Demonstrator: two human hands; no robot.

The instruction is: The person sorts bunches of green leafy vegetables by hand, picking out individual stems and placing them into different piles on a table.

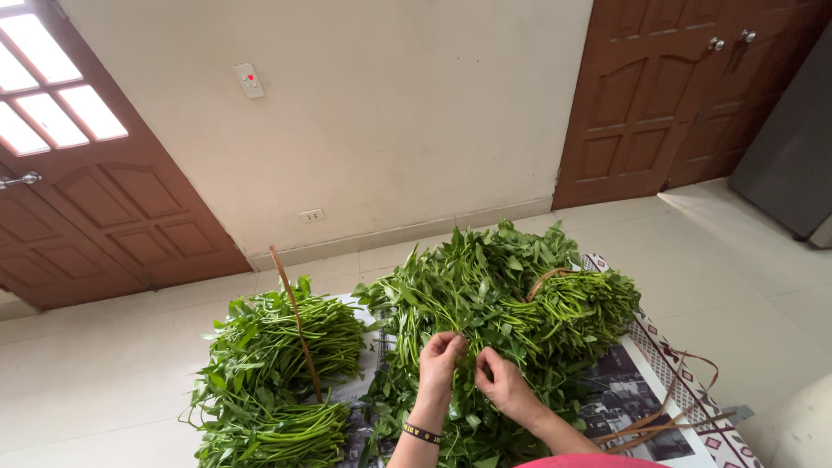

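A big heap of leafy green stalks (494, 295) lies on newspaper on the floor in front of me. My left hand (440, 360) pinches a stem at the near side of the heap, fingers closed on it. My right hand (501, 386) sits just beside it, fingers curled around the same clump of stems and leaves. A dark band circles my left wrist. A brown strap (546, 279) loops around the bundled part of the heap at the right.
A second pile of green stalks (277, 364) lies at the left, with a thin brown strip (296, 321) standing up across it. Loose brown strips (672, 416) lie on a patterned mat at the right. Brown wooden doors (659, 95) and a white wall stand behind.
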